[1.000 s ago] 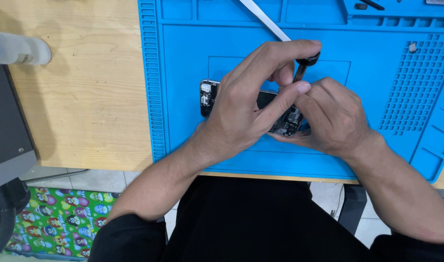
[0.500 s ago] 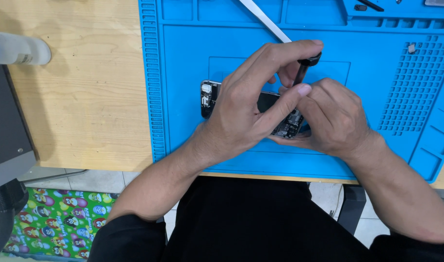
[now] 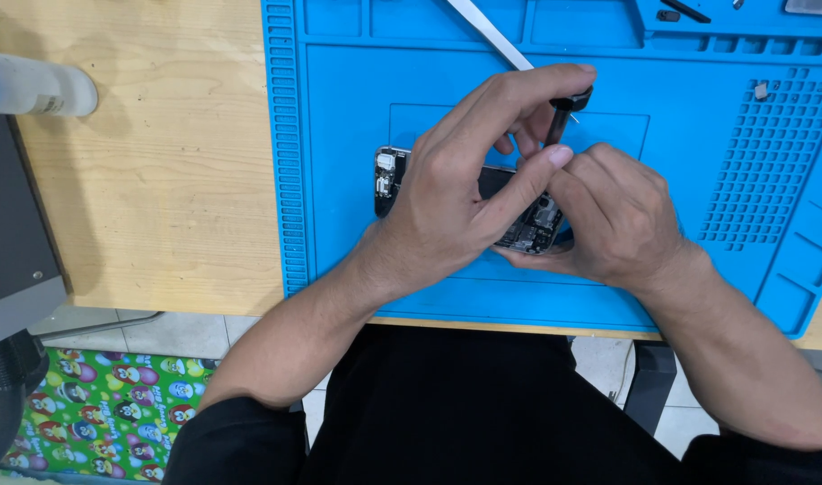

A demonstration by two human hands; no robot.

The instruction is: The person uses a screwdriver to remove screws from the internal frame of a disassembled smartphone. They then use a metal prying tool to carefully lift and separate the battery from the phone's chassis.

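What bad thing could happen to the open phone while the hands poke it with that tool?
The screwdriver in the left hand could slip and scratch the bare parts inside the opened phone. Any tiny screw could roll off the blue mat. The right hand hides part of the phone, so aiming is harder.

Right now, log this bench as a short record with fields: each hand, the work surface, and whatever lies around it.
left hand: arched over the opened phone, fingertips pinching a black screwdriver held roughly upright
right hand: gripping the phone's right end
phone: lying flat on the blue mat, insides exposed
mat: on a wooden table
nearby: metal tweezers at the mat's top; pale bottle lying at the table's left edge
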